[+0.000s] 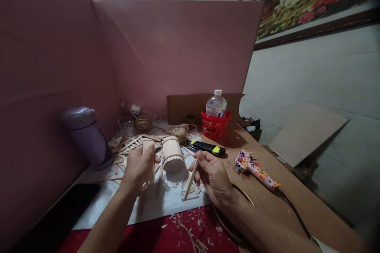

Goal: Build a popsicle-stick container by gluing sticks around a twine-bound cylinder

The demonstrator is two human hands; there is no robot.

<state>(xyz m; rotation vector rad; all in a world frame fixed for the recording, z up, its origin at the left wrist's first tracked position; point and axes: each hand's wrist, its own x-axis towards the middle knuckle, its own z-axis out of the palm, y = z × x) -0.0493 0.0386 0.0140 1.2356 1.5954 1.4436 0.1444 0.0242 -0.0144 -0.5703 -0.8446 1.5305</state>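
Observation:
My left hand (139, 169) is closed round some pale wooden craft sticks (147, 147), whose ends show above the fingers; their number is hidden. Between the thumb and fingers of my right hand (212, 176) is a single craft stick (190, 182), slanting down to the left. A small barrel made of craft sticks (172, 156), bound with twine, rests tilted between my hands, touched by neither. Loose craft sticks (130, 146) lie heaped behind my left hand. A black and yellow utility knife (208, 147) lies just beyond my right hand.
A flower-patterned glue gun (257, 170) with a cord lies at right. Behind stand a red bucket (214, 130) holding a plastic bottle (216, 106), and twine balls (143, 123). A purple tumbler (89, 138) and dark phone-like slab (59, 215) are at left. Wood scraps litter the front.

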